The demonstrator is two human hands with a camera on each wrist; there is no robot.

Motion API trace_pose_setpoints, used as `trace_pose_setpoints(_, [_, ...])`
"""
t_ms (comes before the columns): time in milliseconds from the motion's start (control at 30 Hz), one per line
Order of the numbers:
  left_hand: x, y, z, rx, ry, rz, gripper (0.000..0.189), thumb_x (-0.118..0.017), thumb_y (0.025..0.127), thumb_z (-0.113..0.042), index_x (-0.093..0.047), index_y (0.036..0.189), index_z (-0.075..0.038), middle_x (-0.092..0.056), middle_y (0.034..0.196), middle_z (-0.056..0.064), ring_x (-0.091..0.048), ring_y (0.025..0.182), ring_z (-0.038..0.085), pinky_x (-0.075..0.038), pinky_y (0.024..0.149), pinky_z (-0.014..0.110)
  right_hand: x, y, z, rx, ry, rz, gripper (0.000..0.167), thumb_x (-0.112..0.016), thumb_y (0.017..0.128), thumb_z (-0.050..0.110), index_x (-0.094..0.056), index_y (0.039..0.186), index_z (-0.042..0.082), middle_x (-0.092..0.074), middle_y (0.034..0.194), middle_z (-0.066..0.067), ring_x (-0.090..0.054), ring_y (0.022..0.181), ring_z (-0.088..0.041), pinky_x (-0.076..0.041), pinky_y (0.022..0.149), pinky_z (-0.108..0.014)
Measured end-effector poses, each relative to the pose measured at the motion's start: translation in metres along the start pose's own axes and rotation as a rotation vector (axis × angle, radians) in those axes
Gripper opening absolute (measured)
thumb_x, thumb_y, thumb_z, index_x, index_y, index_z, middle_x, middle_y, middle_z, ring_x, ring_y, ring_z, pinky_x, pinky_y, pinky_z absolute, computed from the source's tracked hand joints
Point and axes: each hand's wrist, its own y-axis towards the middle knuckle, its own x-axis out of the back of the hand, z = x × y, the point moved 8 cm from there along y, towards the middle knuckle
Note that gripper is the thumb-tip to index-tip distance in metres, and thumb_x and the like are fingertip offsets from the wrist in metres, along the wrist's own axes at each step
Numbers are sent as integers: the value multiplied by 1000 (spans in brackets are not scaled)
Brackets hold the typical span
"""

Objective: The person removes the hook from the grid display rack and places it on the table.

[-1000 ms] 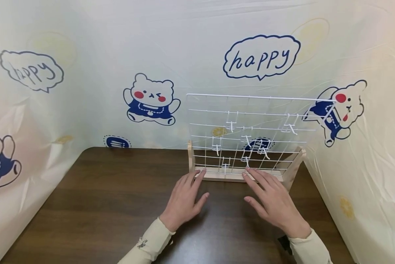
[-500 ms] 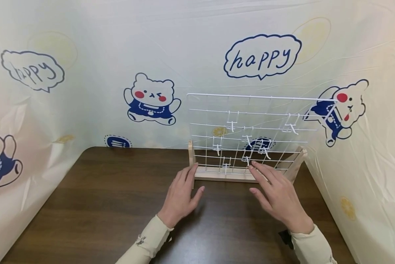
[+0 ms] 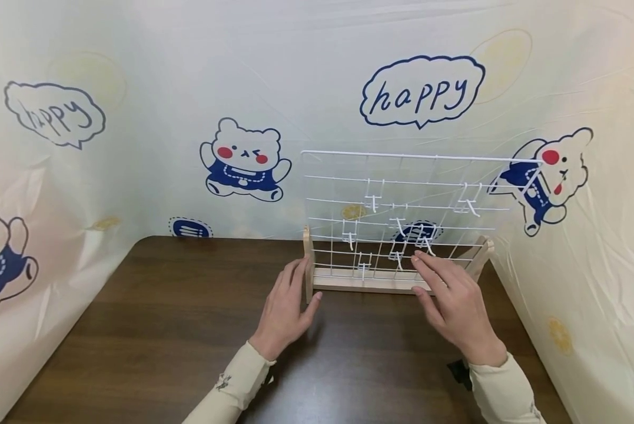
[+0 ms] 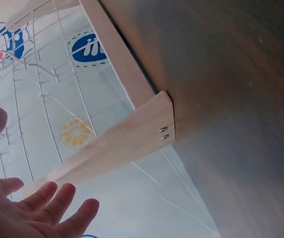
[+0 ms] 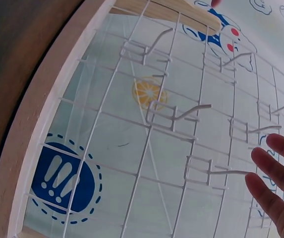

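A white wire grid rack (image 3: 417, 156) stands tilted on a pale wooden base (image 3: 369, 283). Several white wire hooks (image 3: 373, 202) hang on its grid. My left hand (image 3: 281, 311) is at the left wooden side piece (image 3: 308, 265), fingertips right at its edge, fingers extended and thumb spread. The left wrist view shows that side piece with two screws (image 4: 164, 133) near its foot. In front of the grid's lower right part, my right hand (image 3: 457, 309) has its fingers extended, overlapping the wires. Its fingertips are close to a hook (image 5: 211, 171) in the right wrist view.
The rack rests toward the back right of a dark brown wooden table (image 3: 152, 330). Behind and beside the table hangs a pale curtain (image 3: 152, 118) printed with bears and "happy" bubbles. The right wooden side piece (image 3: 484, 253) is close to the curtain.
My left hand has shifted left, from in front of the wooden base to the left side piece. My right hand has moved right and slightly up along the grid. The rack stands as before.
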Motion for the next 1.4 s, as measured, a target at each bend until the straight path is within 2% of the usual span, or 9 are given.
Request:
trace_pose_setpoints(100, [0, 1, 2, 12, -12, 7, 78, -71, 96, -33, -35, 161, -10, -51, 151, 13, -59, 128, 30, -58, 101, 50, 3, 3, -2, 2, -8, -36, 51, -47, 110, 44, -70, 132, 3, -74, 126, -16, -71, 107, -35, -52, 104, -32])
trace_pose_setpoints(167, [0, 1, 3, 16, -18, 9, 79, -71, 96, -33, -33, 162, -10, -50, 152, 13, -59, 129, 30, -58, 102, 50, 4, 4, -2, 9, -10, -62, 49, -49, 110, 42, -71, 131, 3, -75, 123, -17, -72, 103, -36, -54, 93, -43])
trace_pose_setpoints(433, [1, 3, 6, 35, -21, 1, 84, -74, 94, -29, -30, 162, -7, -50, 153, 15, -58, 133, 31, -56, 108, 50, 11, 7, -7, -9, -16, -135, 45, -54, 109, 38, -73, 124, 0, -77, 111, -20, -73, 93, -38, -55, 84, -47])
trace_pose_setpoints(600, [3, 6, 8, 40, -20, -4, 86, -74, 94, -27, -27, 164, -7, -50, 154, 17, -57, 136, 33, -55, 110, 51, 14, 9, -13, -41, -17, -148, 44, -56, 108, 37, -73, 123, -1, -77, 108, -21, -73, 90, -37, -55, 85, -42])
trace_pose_setpoints(700, [5, 9, 11, 44, -30, -13, 87, -74, 94, -26, -26, 164, -7, -50, 154, 18, -56, 138, 34, -54, 110, 52, 16, 9, -16, -61, -3, -168, 45, -56, 108, 37, -73, 123, -1, -77, 108, -21, -73, 90, -37, -54, 95, -28])
trace_pose_setpoints(800, [7, 12, 15, 52, -45, -23, 86, -73, 95, -24, -26, 164, -7, -50, 154, 18, -56, 138, 35, -53, 111, 53, 18, 9, -20, -79, 16, -191, 44, -58, 107, 36, -73, 123, -1, -76, 107, -22, -72, 90, -38, -45, 104, -13])
trace_pose_setpoints(1000, [8, 13, 22, 78, -68, -25, 75, -64, 102, -23, -26, 164, -7, -48, 156, 19, -54, 141, 36, -50, 114, 55, 22, 10, -26, -93, 34, -252, 42, -60, 106, 35, -74, 119, -3, -76, 103, -23, -72, 89, -40, -49, 99, -18])
trace_pose_setpoints(1200, [7, 14, 26, 94, -88, -8, 70, -57, 106, -28, -25, 165, -8, -47, 159, 18, -52, 144, 35, -48, 116, 55, 26, 12, -32, -117, 45, -284, 45, -59, 107, 36, -74, 115, -5, -75, 102, -26, -71, 88, -43, -38, 110, -4])
trace_pose_setpoints(1400, [7, 17, 29, 120, -101, 2, 69, -57, 106, -27, -25, 165, -9, -46, 160, 17, -52, 144, 35, -47, 117, 56, 31, 13, -40, -146, 48, -323, 48, -58, 107, 39, -72, 117, -6, -74, 97, -27, -69, 81, -41, -39, 105, -1])
